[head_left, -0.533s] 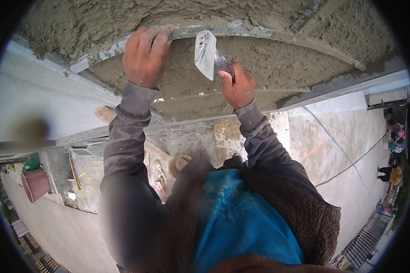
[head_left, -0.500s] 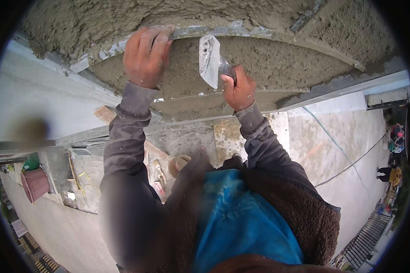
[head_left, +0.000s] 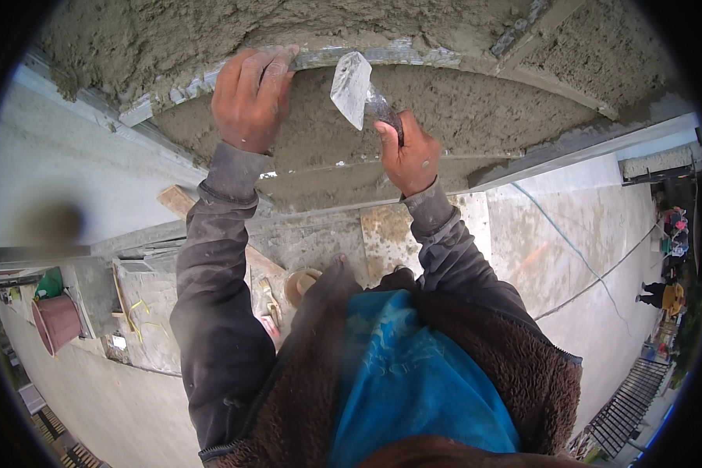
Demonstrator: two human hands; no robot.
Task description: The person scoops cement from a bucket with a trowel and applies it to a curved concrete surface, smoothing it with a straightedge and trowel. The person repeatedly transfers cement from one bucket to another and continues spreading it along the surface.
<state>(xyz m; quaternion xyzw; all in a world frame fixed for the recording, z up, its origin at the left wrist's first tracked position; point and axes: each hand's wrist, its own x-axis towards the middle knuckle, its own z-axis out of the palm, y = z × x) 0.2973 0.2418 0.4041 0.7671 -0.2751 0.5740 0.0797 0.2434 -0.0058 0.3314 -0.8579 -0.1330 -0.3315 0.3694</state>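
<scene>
Though hands much as before, flat-bladed tool slightly higher

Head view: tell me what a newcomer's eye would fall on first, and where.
Probably the bright blue shirt at lower centre, the largest patch of strong colour. Next, the pale-headed, hammer-like tool in the right hand at upper centre, before rough grey-brown mortar. To its left, the left hand is at a pale strip near the top.

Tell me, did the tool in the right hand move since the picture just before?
Yes, upward: the tool now overlaps the long grey strip more than in the picture just before.
</scene>
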